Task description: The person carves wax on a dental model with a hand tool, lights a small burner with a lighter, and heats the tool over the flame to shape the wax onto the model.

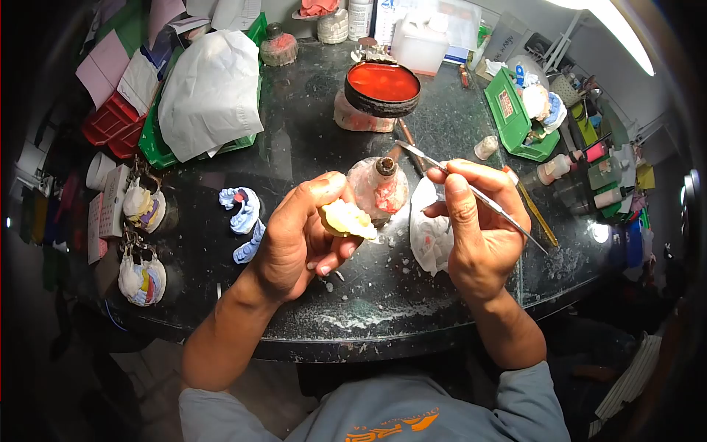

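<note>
Two things are held above the dark desk point(305, 125), one per hand. The left hand point(294, 232) is closed around a pale yellow piece point(345, 221), gripping it between the thumb and bent fingers, with the piece's far edge sticking out toward the middle of the desk. The right hand point(482, 228) pinches a slim metal tool point(497, 206) in a pen-like grip; the tool slants, its far tip near the dark neck of a squat burner point(368, 195) and its other end pointing back past the knuckles. Whether the tip touches the neck or passes above it, I cannot tell.

Between the right hand and the burner lies a crumpled white sheet point(431, 243). Beyond the burner, a round black pan point(383, 88) of red material sits on a pinkish-white base point(361, 116). A small whitish cup point(486, 147) stands to its right, and nearer the right hand is a yellow strip-like tool point(541, 214).

Beside the left forearm lie two blue pieces point(243, 210); farther left, two dental models point(143, 276) stand one behind the other. Toward the far left, a white bag point(210, 92) covers a green tray point(158, 140); at the far right, another green tray point(541, 151) carries more casts point(537, 103).
</note>
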`<action>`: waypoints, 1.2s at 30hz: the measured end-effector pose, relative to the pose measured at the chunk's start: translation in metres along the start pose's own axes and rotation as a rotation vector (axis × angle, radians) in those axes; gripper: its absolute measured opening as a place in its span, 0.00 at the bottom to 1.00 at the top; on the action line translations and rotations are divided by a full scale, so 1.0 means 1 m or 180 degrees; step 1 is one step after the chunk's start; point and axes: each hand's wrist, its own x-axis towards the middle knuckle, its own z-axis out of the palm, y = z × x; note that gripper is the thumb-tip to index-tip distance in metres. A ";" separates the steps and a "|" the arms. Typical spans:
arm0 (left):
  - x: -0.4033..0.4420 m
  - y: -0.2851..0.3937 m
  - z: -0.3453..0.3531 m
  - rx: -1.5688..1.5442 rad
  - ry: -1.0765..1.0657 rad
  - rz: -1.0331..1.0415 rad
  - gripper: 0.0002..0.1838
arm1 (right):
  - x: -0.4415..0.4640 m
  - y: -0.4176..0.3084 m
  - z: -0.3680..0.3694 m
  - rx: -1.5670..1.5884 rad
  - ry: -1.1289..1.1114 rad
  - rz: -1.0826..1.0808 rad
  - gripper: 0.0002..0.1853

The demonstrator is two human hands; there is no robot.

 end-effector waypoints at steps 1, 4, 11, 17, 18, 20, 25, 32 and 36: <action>0.001 0.001 0.000 0.0015 -0.0006 0.0012 0.21 | 0.004 -0.002 0.001 -0.0066 0.0080 0.0022 0.09; 0.000 0.001 -0.002 0.0049 0.0016 0.0015 0.21 | 0.026 -0.002 -0.001 -0.0342 0.0151 -0.0308 0.09; -0.002 0.005 0.002 0.0209 -0.0005 0.0016 0.21 | 0.036 0.003 0.000 -0.0297 0.0224 0.0051 0.08; -0.002 0.006 0.009 0.0100 0.0045 -0.0012 0.22 | 0.021 0.006 -0.006 0.0150 0.0260 0.0021 0.08; -0.003 0.006 0.010 0.0049 0.0060 -0.0008 0.22 | 0.015 0.004 -0.009 0.0275 0.0100 0.0062 0.07; -0.002 0.005 0.009 -0.0002 0.0022 -0.0071 0.22 | 0.002 0.000 -0.010 0.0973 -0.0131 0.0323 0.07; -0.001 -0.002 0.005 -0.0084 -0.0060 -0.0167 0.22 | -0.017 -0.008 -0.002 0.1524 -0.0486 0.0614 0.07; -0.001 -0.003 0.009 -0.0178 0.0029 -0.0196 0.23 | -0.022 -0.006 -0.001 0.1587 -0.0628 0.0676 0.08; -0.001 -0.003 0.009 -0.0121 0.0052 -0.0190 0.23 | -0.022 -0.006 -0.001 0.1590 -0.0614 0.0675 0.09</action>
